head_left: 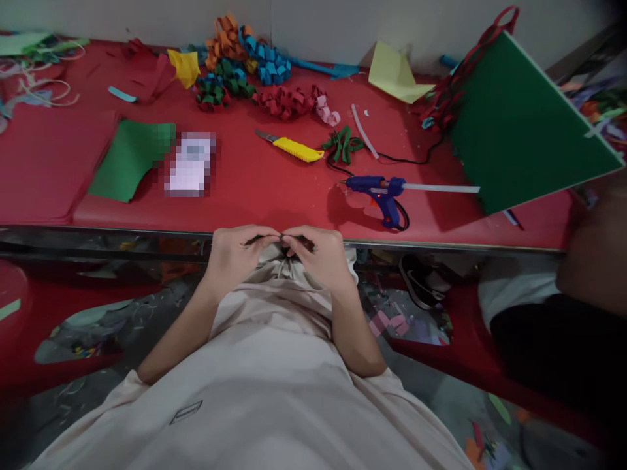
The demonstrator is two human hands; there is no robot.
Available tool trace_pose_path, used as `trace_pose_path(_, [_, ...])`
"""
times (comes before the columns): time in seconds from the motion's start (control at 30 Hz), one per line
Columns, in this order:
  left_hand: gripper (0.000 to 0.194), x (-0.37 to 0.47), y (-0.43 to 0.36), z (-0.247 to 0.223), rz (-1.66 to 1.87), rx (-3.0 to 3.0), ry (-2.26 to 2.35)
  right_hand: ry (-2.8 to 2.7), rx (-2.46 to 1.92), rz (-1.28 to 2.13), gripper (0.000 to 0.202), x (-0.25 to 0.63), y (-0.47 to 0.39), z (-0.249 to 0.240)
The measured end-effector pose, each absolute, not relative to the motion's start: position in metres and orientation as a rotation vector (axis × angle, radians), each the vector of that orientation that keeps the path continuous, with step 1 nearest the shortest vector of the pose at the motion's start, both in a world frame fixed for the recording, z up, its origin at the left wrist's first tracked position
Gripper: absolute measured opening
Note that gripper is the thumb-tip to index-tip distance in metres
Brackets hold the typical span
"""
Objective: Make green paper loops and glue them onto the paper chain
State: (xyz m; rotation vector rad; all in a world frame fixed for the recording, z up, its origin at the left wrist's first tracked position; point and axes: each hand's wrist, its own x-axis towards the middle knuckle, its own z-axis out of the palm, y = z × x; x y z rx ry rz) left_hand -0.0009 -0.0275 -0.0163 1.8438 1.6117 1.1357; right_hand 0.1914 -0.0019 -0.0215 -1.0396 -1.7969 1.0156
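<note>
My left hand (242, 251) and my right hand (318, 251) meet at the front edge of the red table (274, 202), fingertips pinched together. Bits of something dark green show under the fingers of both; what they pinch is too small and hidden to name. Beyond them lies a yellow cutter (298, 149) with its blade out, beside a curled green paper piece (344, 145). A blue glue gun (379, 189) with a long glue stick in its back rests to the right of my hands.
Curled paper chains (284, 101) lie at the back. Green paper (130, 160), a blurred pale object (190, 164) and red sheets (44, 163) are left. A green board (524, 130) leans right, near another person's arm (595, 254). A black cord (416, 160) crosses the table.
</note>
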Motion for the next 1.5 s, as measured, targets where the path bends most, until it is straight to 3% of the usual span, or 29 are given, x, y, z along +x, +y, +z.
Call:
trace_pose_path(0.23, [0.029,-0.002,-0.026,-0.011,1.073,1.770,1.428,-1.661,-0.993,1.151,0.026,0.200,0.000,-0.027])
trace_pose_path(0.47, [0.029,-0.002,-0.010,-0.014,1.293,1.457,1.475,-1.480,-1.159,1.137,0.019,0.200,0.007,-0.030])
trace_pose_path(0.63, [0.042,-0.005,0.021,-0.014,1.181,1.528,1.374,-1.677,-1.240,0.924,0.025,0.205,0.022,-0.019])
trace_pose_path(0.8, [0.024,0.005,0.033,-0.022,1.141,1.929,1.706,-1.961,-1.598,0.215,0.032,0.203,0.020,-0.009])
trace_pose_path(0.9, [0.025,0.012,0.029,-0.026,1.058,2.208,1.934,-2.194,-1.581,-0.013,0.041,0.194,0.012,-0.009])
trace_pose_path(1.17, [0.036,0.011,0.011,-0.020,0.742,2.683,1.829,-2.367,-1.558,-0.058,0.047,0.189,0.010,-0.010])
trace_pose_path(1.5, [0.043,-0.003,-0.008,-0.019,0.590,2.785,1.675,-2.183,-1.661,-0.051,0.048,0.214,0.004,-0.027])
